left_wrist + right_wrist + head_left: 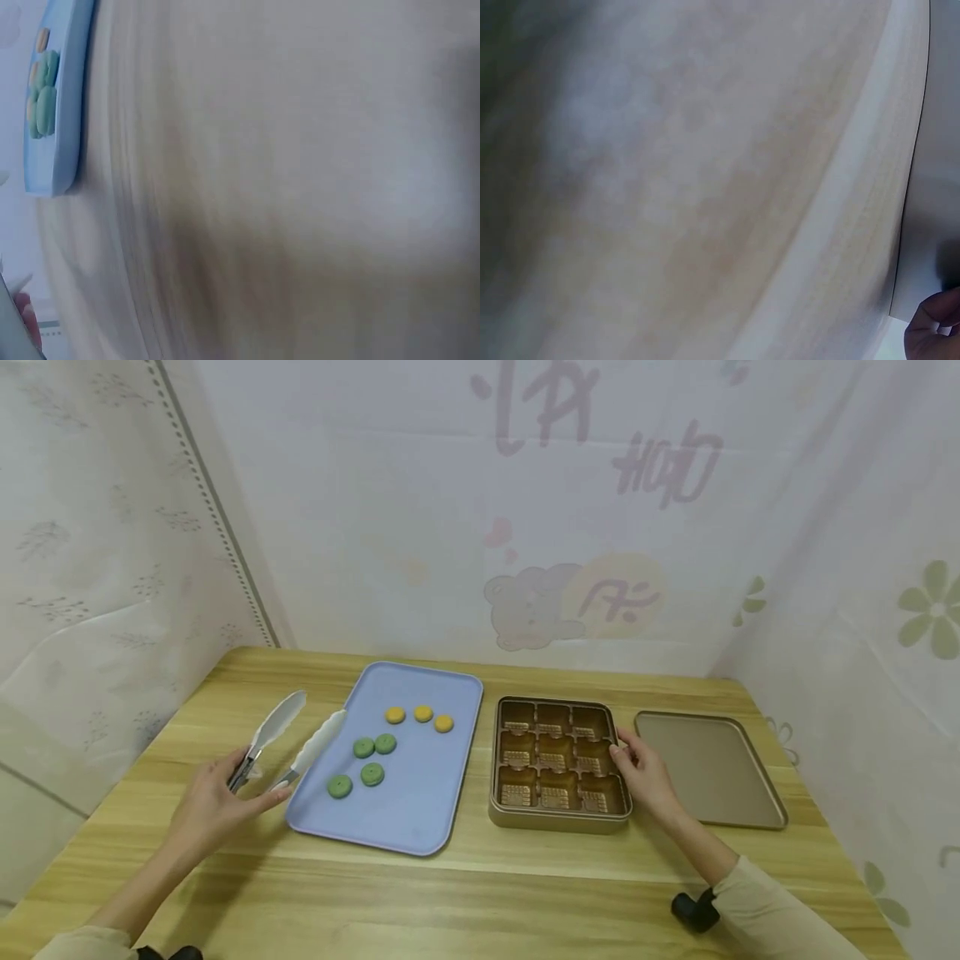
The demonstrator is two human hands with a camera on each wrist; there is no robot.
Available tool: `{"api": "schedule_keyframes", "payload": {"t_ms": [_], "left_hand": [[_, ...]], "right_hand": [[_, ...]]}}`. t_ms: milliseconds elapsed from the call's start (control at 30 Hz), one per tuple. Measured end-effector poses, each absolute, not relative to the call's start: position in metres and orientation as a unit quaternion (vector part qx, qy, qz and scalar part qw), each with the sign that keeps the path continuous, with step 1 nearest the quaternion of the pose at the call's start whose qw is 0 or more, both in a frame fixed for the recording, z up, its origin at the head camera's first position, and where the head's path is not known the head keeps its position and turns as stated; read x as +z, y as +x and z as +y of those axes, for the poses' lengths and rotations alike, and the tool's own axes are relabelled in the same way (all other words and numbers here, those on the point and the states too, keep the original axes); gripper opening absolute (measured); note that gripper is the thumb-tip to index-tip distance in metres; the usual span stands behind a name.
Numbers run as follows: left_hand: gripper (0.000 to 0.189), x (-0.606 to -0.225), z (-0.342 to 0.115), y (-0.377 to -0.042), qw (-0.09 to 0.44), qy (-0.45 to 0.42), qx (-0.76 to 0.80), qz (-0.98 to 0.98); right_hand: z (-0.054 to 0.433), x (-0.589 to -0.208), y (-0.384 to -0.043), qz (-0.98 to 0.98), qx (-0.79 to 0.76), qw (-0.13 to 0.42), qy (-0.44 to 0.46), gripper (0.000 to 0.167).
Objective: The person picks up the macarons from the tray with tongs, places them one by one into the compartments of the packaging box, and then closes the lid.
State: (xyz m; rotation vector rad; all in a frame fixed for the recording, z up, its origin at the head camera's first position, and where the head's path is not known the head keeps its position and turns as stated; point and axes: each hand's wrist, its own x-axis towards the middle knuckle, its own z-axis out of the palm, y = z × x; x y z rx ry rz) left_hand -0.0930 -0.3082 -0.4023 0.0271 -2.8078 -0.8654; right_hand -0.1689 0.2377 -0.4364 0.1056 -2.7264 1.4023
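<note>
While the fingers of my left hand (213,797) hold the tongs (281,720) spread and those of my right hand (647,772) grip the box (558,821), I judge I'm readying a pick; next, centre the tongs over a macaron (372,774) on the tray (420,814).

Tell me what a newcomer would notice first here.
Probably the pale blue rectangular tray left of centre, bearing four round green macaron-like pieces and three smaller yellow ones. Right of it sits a gold-coloured square box with nine brown compartments. By the tray's left edge, the left grip holds spread silver-and-white tongs.
</note>
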Motion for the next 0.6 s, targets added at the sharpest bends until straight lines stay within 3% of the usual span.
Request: {"api": "schedule_keyframes", "payload": {"t_ms": [600], "left_hand": [[0.073, -0.399, -0.318, -0.051, 0.112, -0.067, -0.2, -0.971]], "right_hand": [[0.238, -0.436, -0.169, -0.89, 0.454, 0.03, 0.032, 0.047]]}}
